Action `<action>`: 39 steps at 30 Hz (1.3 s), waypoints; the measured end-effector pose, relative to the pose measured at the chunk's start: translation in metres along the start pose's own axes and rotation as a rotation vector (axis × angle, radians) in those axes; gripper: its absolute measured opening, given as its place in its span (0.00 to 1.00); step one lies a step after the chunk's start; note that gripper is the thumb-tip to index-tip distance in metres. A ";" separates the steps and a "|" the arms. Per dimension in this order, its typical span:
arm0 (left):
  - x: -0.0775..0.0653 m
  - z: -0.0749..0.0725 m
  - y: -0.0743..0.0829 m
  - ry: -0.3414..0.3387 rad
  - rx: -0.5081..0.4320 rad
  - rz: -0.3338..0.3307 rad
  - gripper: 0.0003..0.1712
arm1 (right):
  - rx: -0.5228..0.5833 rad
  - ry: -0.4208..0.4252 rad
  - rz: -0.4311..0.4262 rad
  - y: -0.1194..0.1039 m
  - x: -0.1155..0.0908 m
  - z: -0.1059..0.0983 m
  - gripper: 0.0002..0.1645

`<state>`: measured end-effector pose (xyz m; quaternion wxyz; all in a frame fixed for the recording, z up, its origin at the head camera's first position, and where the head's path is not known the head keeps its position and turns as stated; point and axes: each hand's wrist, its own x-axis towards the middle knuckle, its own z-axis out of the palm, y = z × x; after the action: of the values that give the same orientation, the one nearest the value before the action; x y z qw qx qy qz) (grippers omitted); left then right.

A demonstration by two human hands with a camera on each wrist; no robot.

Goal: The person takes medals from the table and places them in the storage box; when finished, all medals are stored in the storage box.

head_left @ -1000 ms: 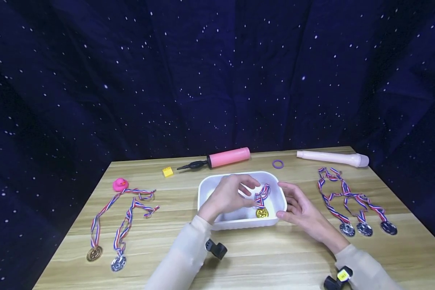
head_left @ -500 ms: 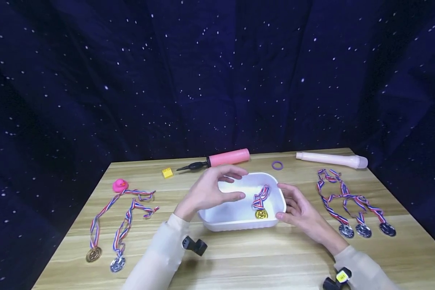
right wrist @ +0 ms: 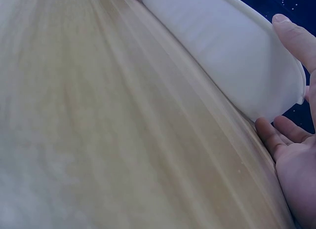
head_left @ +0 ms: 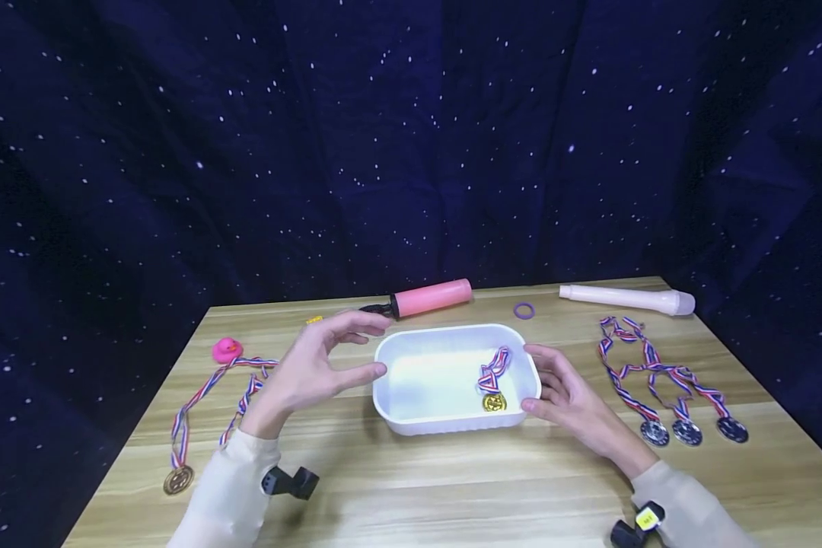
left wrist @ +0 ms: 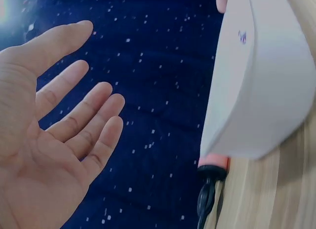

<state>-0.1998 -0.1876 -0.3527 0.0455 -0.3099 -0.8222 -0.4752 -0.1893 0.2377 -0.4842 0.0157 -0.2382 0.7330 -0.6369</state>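
Observation:
My left hand (head_left: 318, 365), fingers spread and holding nothing, is in the air just left of a white plastic tub (head_left: 411, 420). The left wrist view shows its bare palm (left wrist: 47, 165), apart from the tub. At the tub's right end, my right hand (head_left: 568, 396) grips, with the thumb at the near corner and the index finger at the far one. In the right wrist view, its fingers (right wrist: 269, 133) are bent against the tub's end. Inside the tub, on the right, lies a gold medal (head_left: 495, 403) with a striped ribbon (head_left: 495, 371).
Left on the table are a bronze medal (head_left: 178, 480), a ribbon partly behind my left arm, and a pink duck (head_left: 227, 350). Behind are a yellow block (head_left: 314, 320), a pink hand pump (head_left: 431, 297), a purple ring (head_left: 524, 310) and a pale wand (head_left: 623, 299). Silver medals (head_left: 688, 433) lie right.
My left hand has moved left, from over the tub's inside to beyond its left rim, and now covers a silver medal on the left. The right hand and the gold medal stay put.

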 end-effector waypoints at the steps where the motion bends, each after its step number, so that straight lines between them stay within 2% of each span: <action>1: -0.004 -0.003 -0.001 0.007 0.002 -0.005 0.32 | 0.000 0.000 0.004 0.000 0.000 0.000 0.49; 11: -0.035 -0.027 -0.015 0.088 -0.002 -0.012 0.31 | -0.002 0.003 0.025 -0.001 0.000 -0.001 0.50; 15: -0.047 -0.034 -0.018 0.116 0.002 -0.059 0.32 | -0.003 0.004 0.031 -0.002 -0.001 -0.002 0.51; 22: -0.069 -0.047 -0.023 0.145 0.065 -0.100 0.31 | 0.007 0.004 0.030 -0.003 0.000 -0.001 0.50; 24: -0.077 -0.050 -0.024 0.151 0.082 -0.112 0.31 | 0.009 0.004 0.024 -0.002 0.000 -0.001 0.50; 31: -0.112 -0.059 -0.036 0.177 0.085 -0.074 0.34 | 0.013 0.008 0.017 -0.002 0.001 -0.001 0.49; 39: -0.153 -0.064 -0.051 0.203 0.094 -0.124 0.34 | 0.018 0.008 0.025 -0.002 0.001 -0.001 0.49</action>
<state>-0.1191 -0.3292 -0.4125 0.1134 -0.2064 -0.8524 -0.4669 -0.1898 0.2381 -0.4824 0.0231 -0.2263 0.7301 -0.6443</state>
